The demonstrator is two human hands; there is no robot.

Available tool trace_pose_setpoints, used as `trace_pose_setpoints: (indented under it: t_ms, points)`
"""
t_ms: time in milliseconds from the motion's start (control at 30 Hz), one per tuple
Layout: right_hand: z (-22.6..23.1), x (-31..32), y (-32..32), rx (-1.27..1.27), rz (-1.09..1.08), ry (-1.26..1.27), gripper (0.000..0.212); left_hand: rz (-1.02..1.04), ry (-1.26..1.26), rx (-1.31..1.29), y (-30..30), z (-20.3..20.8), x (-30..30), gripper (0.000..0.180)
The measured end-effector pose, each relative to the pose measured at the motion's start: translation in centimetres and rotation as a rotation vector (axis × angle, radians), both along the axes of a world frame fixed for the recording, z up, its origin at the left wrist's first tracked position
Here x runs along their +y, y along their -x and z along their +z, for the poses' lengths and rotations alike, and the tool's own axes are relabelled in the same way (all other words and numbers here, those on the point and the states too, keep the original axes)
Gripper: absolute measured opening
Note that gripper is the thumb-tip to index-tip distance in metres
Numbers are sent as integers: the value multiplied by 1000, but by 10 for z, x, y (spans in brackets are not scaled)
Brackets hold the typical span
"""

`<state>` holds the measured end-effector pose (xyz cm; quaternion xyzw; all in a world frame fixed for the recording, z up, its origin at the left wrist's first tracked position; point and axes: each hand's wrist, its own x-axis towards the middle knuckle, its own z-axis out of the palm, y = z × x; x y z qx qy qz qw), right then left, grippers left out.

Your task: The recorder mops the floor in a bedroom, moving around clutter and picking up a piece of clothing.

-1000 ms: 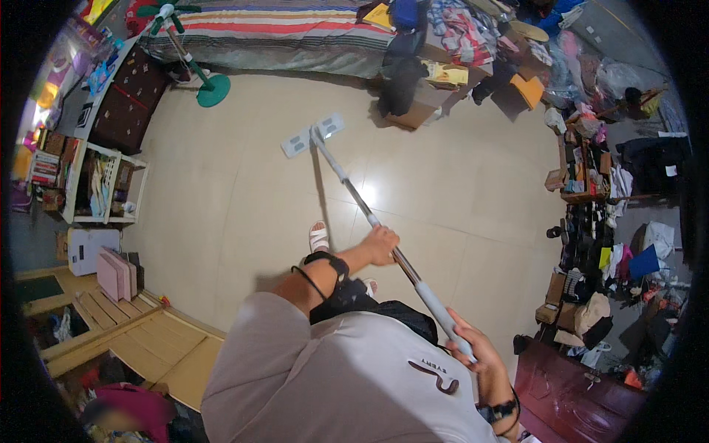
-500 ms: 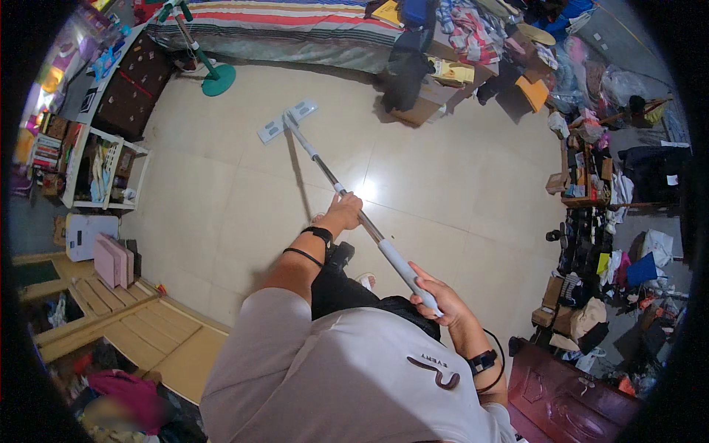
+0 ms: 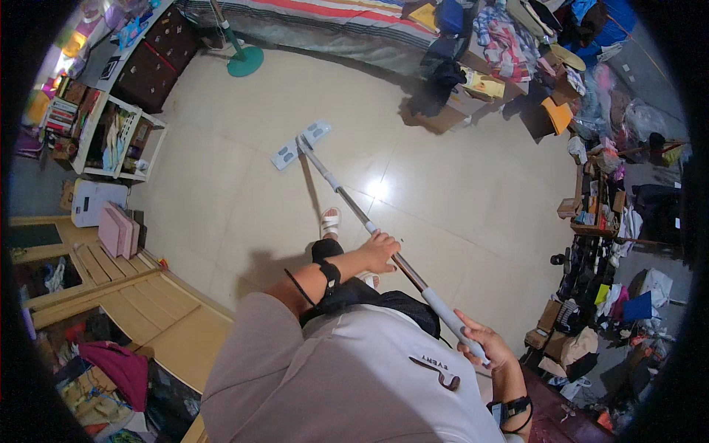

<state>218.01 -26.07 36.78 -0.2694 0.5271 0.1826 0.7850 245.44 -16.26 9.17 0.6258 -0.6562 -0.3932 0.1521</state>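
Observation:
A flat mop (image 3: 352, 204) with a silver pole slants across the floor in front of me. Its pale rectangular head (image 3: 301, 145) lies flat on the glossy cream tiles, up and to the left of my hands. My left hand (image 3: 379, 252) is wrapped round the middle of the pole. Lower right, my right hand (image 3: 484, 343) grips the light grey handle close to its end. Both wrists wear dark bands. One of my feet, in a white sandal (image 3: 330, 220), shows on the floor left of the pole.
A green round stand base (image 3: 245, 62) stands near the bed (image 3: 310, 29). Cardboard boxes (image 3: 443, 118) and clothes pile up at the far right. Shelves with small goods (image 3: 594, 199) line the right side. A white rack (image 3: 151, 148) and yellow wooden furniture (image 3: 159, 310) stand at left.
Both hands have drawn the mop back toward me and to the right. My view has shifted a little, and a sandalled foot now shows further forward.

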Motion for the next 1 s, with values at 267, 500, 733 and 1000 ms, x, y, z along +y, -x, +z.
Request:
trace_pose_setpoints:
  t_ms: [267, 500, 733, 1000]
  points:
    - [-82, -12, -128, -160, 13, -88, 58, 222, -244, -215, -127, -30, -17, 50]
    - [-47, -22, -148, -130, 67, -70, 61, 177, -206, -197, -140, -27, -19, 56]
    - [27, -49, -131, 84, 191, 6, 62, 186, 25, 34, -94, 24, 5, 50]
    - [-51, -27, -219, -137, 174, -117, 58, 452, 73, -40, -197, -51, 31, 24]
